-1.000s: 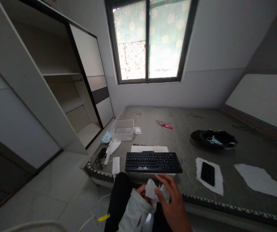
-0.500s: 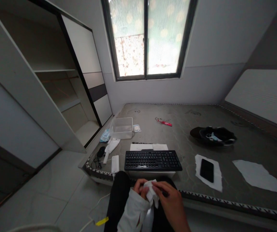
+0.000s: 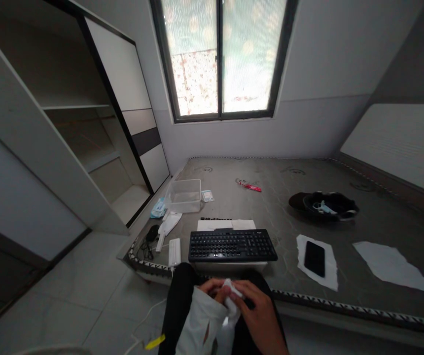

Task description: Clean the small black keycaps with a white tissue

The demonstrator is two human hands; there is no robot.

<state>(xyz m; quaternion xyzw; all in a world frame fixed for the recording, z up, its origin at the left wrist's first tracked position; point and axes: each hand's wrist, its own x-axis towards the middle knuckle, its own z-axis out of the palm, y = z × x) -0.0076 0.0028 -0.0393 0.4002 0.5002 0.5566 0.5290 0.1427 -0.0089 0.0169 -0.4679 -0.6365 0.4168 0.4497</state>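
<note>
Both hands meet low in the view, over my lap, around a crumpled white wipe (image 3: 229, 298). My left hand (image 3: 212, 288), in a white sleeve, pinches it from the left. My right hand (image 3: 257, 311) closes over it from the right. A black keyboard (image 3: 232, 245) lies just beyond them on the grey mattress (image 3: 282, 207), resting on white paper, with a row of small dark keys behind it.
A black phone (image 3: 314, 258) lies on a white sheet right of the keyboard; another white sheet (image 3: 391, 265) farther right. A clear plastic box (image 3: 185, 195), a white brush (image 3: 165, 228), a red packet (image 3: 249, 186) and a black bag (image 3: 323, 204) sit on the mattress. An open wardrobe (image 3: 67, 133) stands left.
The wipe was spread between my hands; now it is bunched tight and my hands have drawn closer to my lap. The view has tilted slightly.
</note>
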